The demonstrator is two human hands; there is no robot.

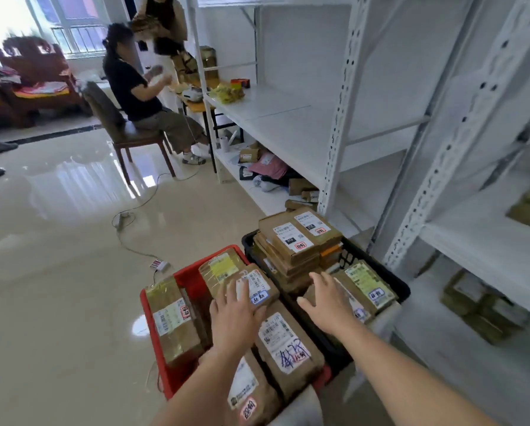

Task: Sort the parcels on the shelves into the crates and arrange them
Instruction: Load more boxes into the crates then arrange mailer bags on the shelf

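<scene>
A red crate (153,327) on the floor holds several brown parcels with white labels. To its right a black crate (395,281) is stacked with more brown parcels (291,238). My left hand (233,315) lies flat, fingers spread, on a brown parcel with a blue-marked label (259,287) in the red crate. My right hand (325,302) hovers with fingers apart over a brown parcel at the near edge of the black crate, holding nothing. Loose parcels (266,164) lie on the bottom shelf farther back.
White metal shelving (340,124) runs along the right, with more parcels (485,305) low at the right. A person sits on a chair (125,130) at a small table ahead, another stands behind. A power strip and cable (122,219) trail across the glossy floor.
</scene>
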